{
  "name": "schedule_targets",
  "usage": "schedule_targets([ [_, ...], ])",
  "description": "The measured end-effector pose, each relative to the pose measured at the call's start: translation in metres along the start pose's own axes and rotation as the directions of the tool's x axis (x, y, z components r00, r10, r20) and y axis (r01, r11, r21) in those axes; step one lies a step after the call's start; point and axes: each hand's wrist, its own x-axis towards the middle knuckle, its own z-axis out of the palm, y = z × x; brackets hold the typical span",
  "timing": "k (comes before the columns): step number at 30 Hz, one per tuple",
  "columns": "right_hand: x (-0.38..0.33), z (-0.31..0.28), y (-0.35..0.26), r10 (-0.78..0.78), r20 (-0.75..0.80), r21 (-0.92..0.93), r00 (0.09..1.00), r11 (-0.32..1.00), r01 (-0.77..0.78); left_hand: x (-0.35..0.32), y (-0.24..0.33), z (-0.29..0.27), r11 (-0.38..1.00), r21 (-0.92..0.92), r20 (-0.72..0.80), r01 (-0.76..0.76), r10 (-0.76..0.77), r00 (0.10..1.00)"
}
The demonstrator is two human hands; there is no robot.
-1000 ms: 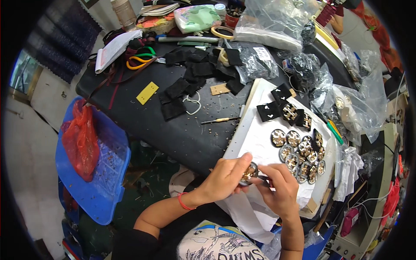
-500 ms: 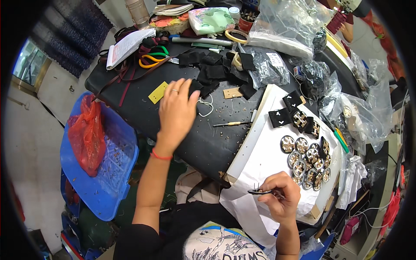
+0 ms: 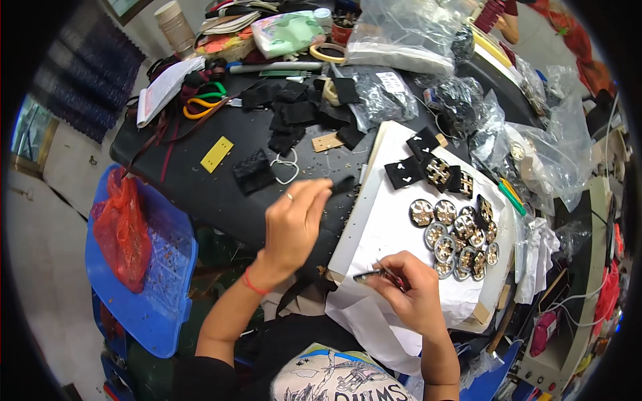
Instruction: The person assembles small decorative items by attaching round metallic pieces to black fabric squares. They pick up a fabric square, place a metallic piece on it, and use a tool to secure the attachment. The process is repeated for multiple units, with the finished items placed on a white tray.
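My left hand (image 3: 294,224), with a red cord on its wrist, pinches a small black fabric piece (image 3: 344,186) above the dark table. On the right, over the white paper, my right hand (image 3: 411,291) grips a black-rimmed round ornament (image 3: 368,275), seen nearly edge-on. Something dark red shows between its fingers, too small to name. Beyond it lies a pile of round ornaments (image 3: 461,237) with gold-coloured metal motifs. Several black fabric squares (image 3: 404,174) lie at the board's far end, some with ornaments on them. Another black piece (image 3: 254,172) rests left of a white elastic loop (image 3: 286,168).
The white board (image 3: 364,200) has a raised rim. Black scraps (image 3: 294,110), a yellow plate (image 3: 217,154), scissors (image 3: 204,103) and a wooden strip (image 3: 327,142) lie farther back. Plastic bags (image 3: 401,40) crowd the far right. A blue bin (image 3: 170,267) with a red bag stands left.
My left hand has moved right and nearer, away from the black scraps, and now carries a black fabric piece. My right hand still holds the ornament, now tilted differently. The whole view has shifted.
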Motion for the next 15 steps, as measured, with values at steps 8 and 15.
schedule_targets([
  [8,0.005,-0.010,0.005,-0.046,-0.128,0.067,0.991,0.996,0.055,-0.021,0.053,-0.009,0.691,-0.406,0.635,0.598,-0.257,0.728],
  [15,-0.001,-0.010,0.011,0.130,-0.068,0.199,0.989,0.973,-0.114,-0.022,0.059,-0.010,0.761,-0.408,0.595,0.505,-0.198,0.779],
])
